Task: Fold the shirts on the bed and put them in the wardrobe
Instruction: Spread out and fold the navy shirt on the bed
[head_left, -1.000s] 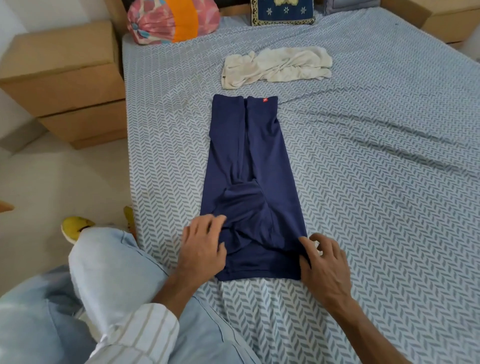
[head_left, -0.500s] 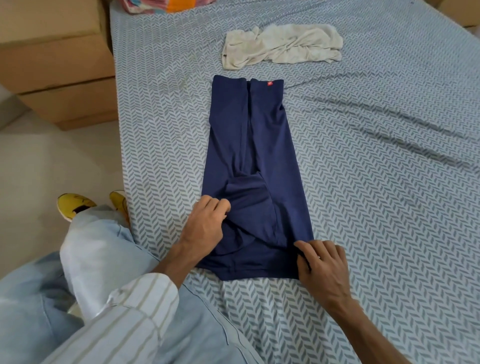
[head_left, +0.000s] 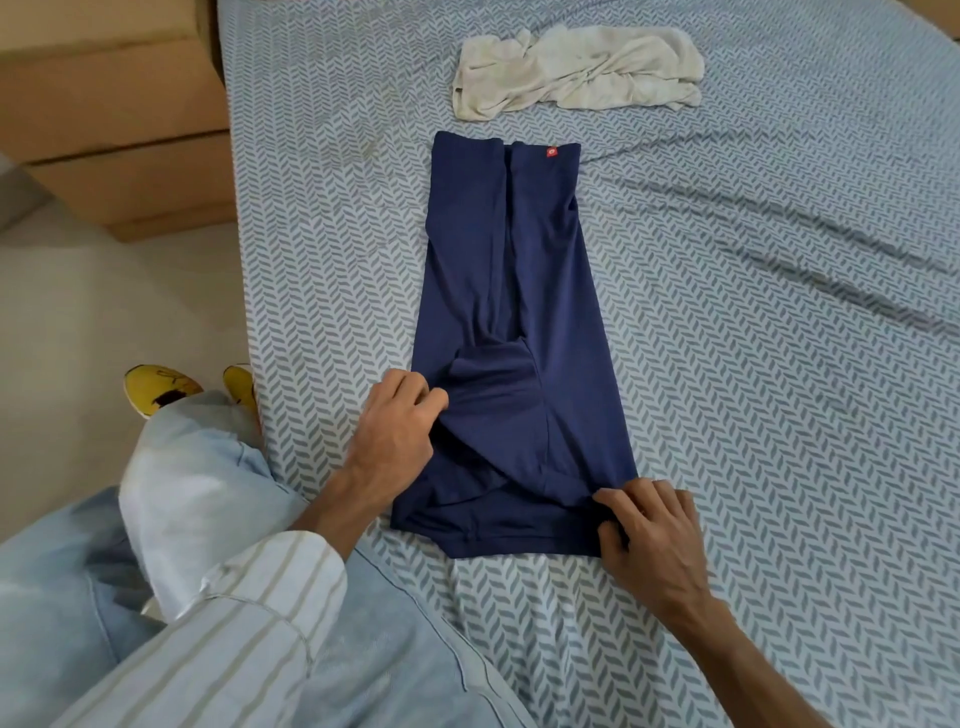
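Navy shirt (head_left: 511, 291) lies lengthwise away from person. Left hand (head_left: 395, 439) pinches near-left edge, right hand (head_left: 647, 535) pinches near-right corner. Cream shirt (head_left: 576, 73) beyond navy shirt's far end.

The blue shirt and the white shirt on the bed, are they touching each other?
Apart. The head view shows a strip of patterned bedsheet between the far edge of the blue shirt and the crumpled white shirt.
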